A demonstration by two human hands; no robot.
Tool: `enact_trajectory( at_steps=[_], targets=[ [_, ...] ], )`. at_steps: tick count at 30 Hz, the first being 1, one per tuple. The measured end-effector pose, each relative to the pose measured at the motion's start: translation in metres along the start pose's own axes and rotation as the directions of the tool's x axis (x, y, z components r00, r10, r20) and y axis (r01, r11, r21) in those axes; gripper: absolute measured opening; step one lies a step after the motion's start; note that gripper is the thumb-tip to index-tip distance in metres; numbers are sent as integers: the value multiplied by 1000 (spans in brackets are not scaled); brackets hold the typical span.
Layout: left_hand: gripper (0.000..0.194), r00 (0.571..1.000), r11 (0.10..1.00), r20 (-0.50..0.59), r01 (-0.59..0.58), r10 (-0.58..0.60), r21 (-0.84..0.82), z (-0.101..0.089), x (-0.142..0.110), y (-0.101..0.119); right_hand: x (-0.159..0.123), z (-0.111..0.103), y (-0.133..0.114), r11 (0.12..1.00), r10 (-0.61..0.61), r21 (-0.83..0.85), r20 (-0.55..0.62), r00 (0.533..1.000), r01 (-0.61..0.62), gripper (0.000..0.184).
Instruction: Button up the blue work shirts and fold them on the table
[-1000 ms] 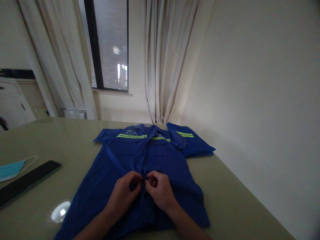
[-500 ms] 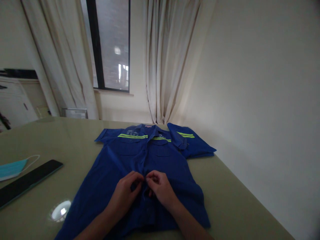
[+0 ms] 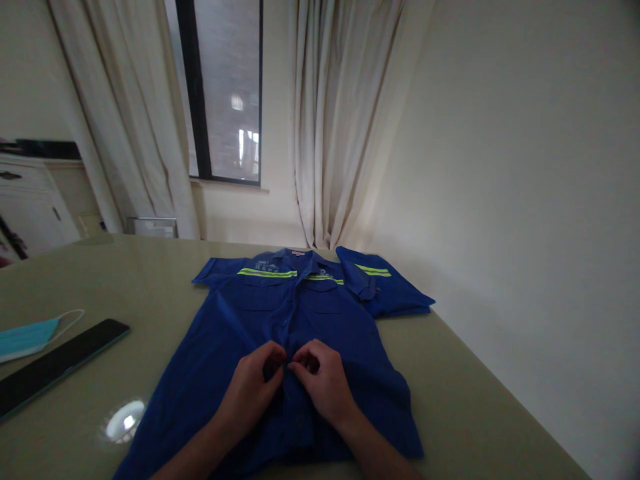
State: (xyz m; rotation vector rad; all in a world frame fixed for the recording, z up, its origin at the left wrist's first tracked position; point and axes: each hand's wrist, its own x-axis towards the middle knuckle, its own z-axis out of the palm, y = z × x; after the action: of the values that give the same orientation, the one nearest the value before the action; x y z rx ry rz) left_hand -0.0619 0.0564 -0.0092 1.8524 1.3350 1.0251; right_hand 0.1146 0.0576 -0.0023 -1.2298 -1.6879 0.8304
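A dark blue short-sleeved work shirt (image 3: 260, 327) with yellow-green reflective stripes lies front up on the table, collar at the far end. At its front placket, low on the shirt, both hands meet. My left hand (image 3: 257, 377) is closed in a pinch on the shirt's edge, thumb and fingers curled. Just to the right, my right hand (image 3: 323, 373) also pinches the placket, its fingertips close to the left ones. Whether a button sits between the fingertips is too small to make out.
A folded blue garment (image 3: 400, 287) with a reflective stripe lies behind the shirt's right sleeve. On the table's left are a black flat phone-like object (image 3: 65, 367) and a blue face mask (image 3: 30, 339). The wall (image 3: 525, 233) borders the table (image 3: 165, 293) on the right.
Both hands stay at the placket, with the right fingertips shifted slightly left and lower. The whole view has moved a little; the shirt lies as before.
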Motion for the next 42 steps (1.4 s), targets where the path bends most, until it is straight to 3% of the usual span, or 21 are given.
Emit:
enact_trajectory(
  at_steps=[7, 13, 17, 31, 39, 42],
  targets=[
    [15, 1000, 1000, 10, -23, 22, 15, 1, -1, 1, 1, -2, 0, 999, -28, 41, 20, 999, 28, 13],
    [14, 999, 999, 16, -39, 40, -21, 0, -1, 3, 5, 0, 12, 967, 127, 201, 151, 980, -156, 31],
    [14, 1000, 999, 5, -16, 16, -30, 0, 0, 3, 7, -2, 12, 965, 136, 196, 191, 972, -173, 35],
    [10, 1000, 1000, 31, 4, -4, -22, 1, 1, 0, 3, -3, 11, 1000, -4, -22, 130, 992, 7, 13],
    [10, 1000, 999, 28, -4, 5, -39, 1, 1, -7, 0, 0, 9, 962, -117, -229, 132, 984, 145, 12],
    [9, 998, 991, 53, -7, 14, -136, -1, 2, -3, -2, 2, 8, 942, -135, -298, 96, 986, 157, 10]
  ],
)
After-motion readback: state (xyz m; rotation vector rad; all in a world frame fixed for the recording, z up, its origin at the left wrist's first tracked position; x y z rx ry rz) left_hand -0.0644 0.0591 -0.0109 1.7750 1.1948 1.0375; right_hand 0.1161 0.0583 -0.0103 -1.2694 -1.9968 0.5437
